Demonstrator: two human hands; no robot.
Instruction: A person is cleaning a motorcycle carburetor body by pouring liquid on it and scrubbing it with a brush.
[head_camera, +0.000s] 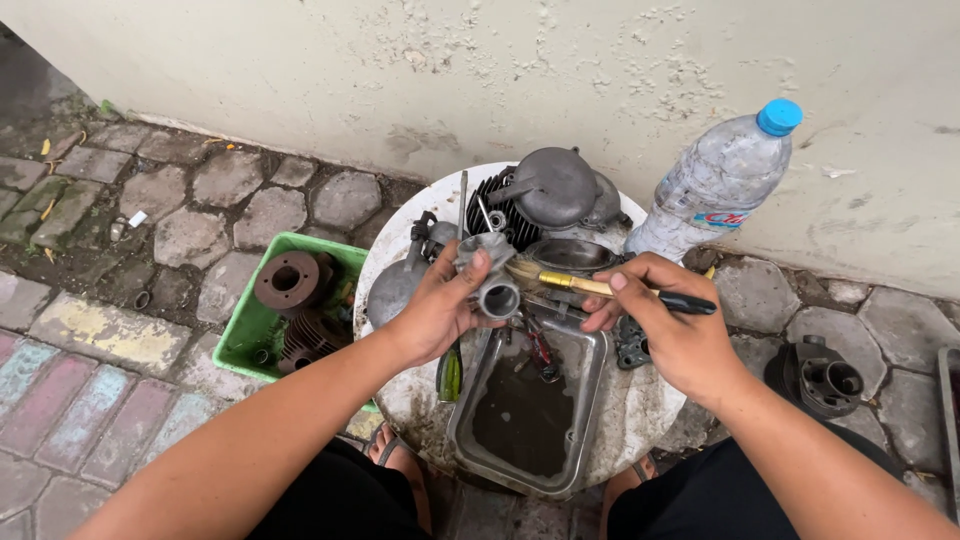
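Note:
My left hand grips a small grey metal carburetor above a round white table. My right hand holds a paintbrush with a wooden and black handle; its bristles touch the carburetor's side. Below both hands sits a rectangular metal tray holding dark liquid.
A finned engine cylinder and grey metal cover rest at the table's back. A plastic bottle with a blue cap leans against the wall. A green crate with rusty parts stands left; another engine part lies on the paving right.

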